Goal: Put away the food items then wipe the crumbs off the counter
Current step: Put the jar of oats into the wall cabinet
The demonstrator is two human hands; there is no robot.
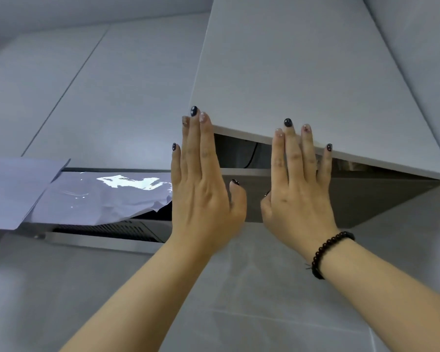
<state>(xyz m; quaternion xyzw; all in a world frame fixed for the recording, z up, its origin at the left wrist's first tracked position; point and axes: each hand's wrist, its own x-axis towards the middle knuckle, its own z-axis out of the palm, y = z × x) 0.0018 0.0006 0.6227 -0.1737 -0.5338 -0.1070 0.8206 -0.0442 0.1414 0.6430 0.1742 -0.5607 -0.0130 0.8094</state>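
Overhead, left hand (203,196) and right hand (297,196), straight fingers together, flat on matte cabinet door (290,72).

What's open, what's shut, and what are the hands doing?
Cupboard door: partly open, gap along its bottom edge.
Left hand: fingers straight, flat against the door's edge.
Right hand: fingers straight, flat on the door.
Range hood: partly covered by shiny film.

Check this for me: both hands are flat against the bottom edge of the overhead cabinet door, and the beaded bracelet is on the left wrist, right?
Not quite. The head view shows the beaded bracelet on the right wrist. The rest holds: left hand and right hand reach flat to the cabinet door bottom edge.
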